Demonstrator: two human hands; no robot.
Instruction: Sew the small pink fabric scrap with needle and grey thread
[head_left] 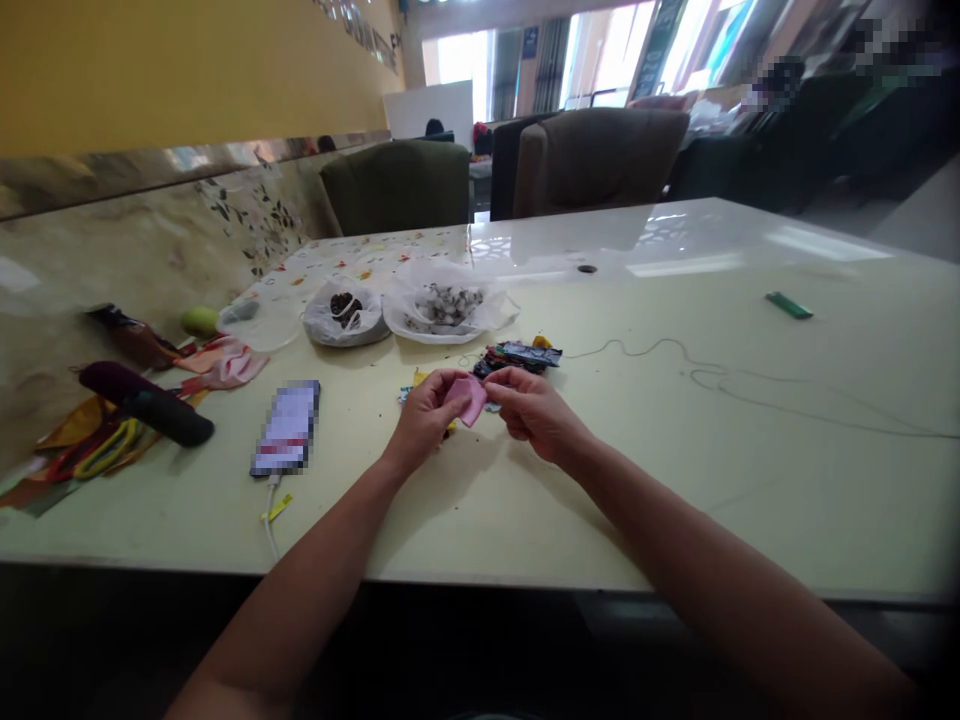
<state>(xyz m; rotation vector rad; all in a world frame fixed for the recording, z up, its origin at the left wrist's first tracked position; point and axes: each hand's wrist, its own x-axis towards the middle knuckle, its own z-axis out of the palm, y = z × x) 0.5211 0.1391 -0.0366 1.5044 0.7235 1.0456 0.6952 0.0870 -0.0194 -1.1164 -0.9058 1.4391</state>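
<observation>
My left hand (426, 412) and my right hand (534, 410) meet over the middle of the pale table (750, 480). Both pinch a small pink piece of fabric (472, 397) between their fingertips, just above the tabletop. Right behind the hands lies a little heap of dark and coloured fabric scraps (519, 356). A thin thread (697, 370) runs from that heap off to the right across the table.
Two open plastic bags (442, 305) with small dark bits sit behind the scraps. A phone (287, 426) on a cable lies to the left, beyond it scissors (105, 450), a dark tube (146, 403) and pink cloth (232, 365). A green lighter (788, 305) lies far right. Armchairs stand behind.
</observation>
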